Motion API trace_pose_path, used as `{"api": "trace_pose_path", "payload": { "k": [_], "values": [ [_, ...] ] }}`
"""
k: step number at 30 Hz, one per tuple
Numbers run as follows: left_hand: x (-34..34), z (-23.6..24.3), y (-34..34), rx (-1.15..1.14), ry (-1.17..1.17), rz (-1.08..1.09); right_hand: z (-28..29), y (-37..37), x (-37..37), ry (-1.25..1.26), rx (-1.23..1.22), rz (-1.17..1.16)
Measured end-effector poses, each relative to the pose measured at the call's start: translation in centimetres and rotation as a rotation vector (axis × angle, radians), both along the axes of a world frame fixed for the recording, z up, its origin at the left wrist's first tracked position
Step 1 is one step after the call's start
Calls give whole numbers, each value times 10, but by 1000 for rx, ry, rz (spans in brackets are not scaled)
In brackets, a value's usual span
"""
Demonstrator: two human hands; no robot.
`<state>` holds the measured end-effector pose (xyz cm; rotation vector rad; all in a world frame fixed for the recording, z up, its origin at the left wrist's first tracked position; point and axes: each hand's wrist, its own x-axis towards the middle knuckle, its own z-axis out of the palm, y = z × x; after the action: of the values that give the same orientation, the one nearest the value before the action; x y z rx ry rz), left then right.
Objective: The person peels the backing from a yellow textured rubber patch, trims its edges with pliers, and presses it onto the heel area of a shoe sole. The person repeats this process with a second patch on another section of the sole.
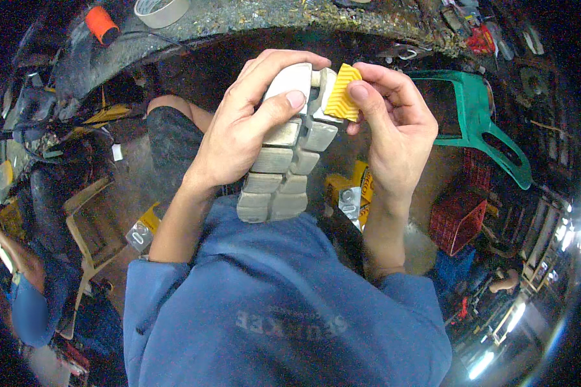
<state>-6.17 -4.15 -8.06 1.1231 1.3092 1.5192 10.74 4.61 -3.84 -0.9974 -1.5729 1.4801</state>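
Observation:
My left hand (pixel 235 126) is wrapped round a worn shoe sole (pixel 281 166), thumb lying across its tread. Chunky grey-white blocks cover the sole in two columns, split by a groove down the middle; its far end is whiter. Between the thumb and fingers of my right hand (pixel 399 122) is a small yellow ridged rubber piece (pixel 343 94) with a zigzag pattern. That piece lies against the right side of the sole's far end; whether it is attached there I cannot tell. The sole's other side is hidden from view.
Beyond my hands runs a stained workbench (pixel 252 27) with a tape roll (pixel 159 11) and an orange cup (pixel 102 24). To the right are a green plastic chair (pixel 469 106) and a red crate (pixel 457 222). Another person (pixel 42 277) is at the left, near a beige chair (pixel 87 258).

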Motion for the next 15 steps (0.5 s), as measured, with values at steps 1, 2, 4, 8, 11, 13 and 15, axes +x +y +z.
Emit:
{"api": "trace_pose_path", "payload": {
  "k": [1, 2, 4, 8, 11, 13, 15],
  "values": [
    [1, 0, -1, 0, -4, 4, 0, -1, 0, -2, 4, -9],
    [1, 0, -1, 1, 0, 6, -1, -2, -1, -4, 1, -15],
    [2, 0, -2, -1, 5, 9, -2, -4, -1, -5, -3, -27],
    [4, 3, -3, 1, 6, 3, -5, -4, 0, 3, 3, -25],
    [4, 3, -3, 1, 6, -1, -5, -4, 1, 11, 5, -22],
    [4, 2, -3, 4, 3, 1, -5, -4, 1, 10, 21, -20],
    [5, 1, -3, 11, -7, 5, -4, -5, 1, -3, 43, -23]
  ]
}}
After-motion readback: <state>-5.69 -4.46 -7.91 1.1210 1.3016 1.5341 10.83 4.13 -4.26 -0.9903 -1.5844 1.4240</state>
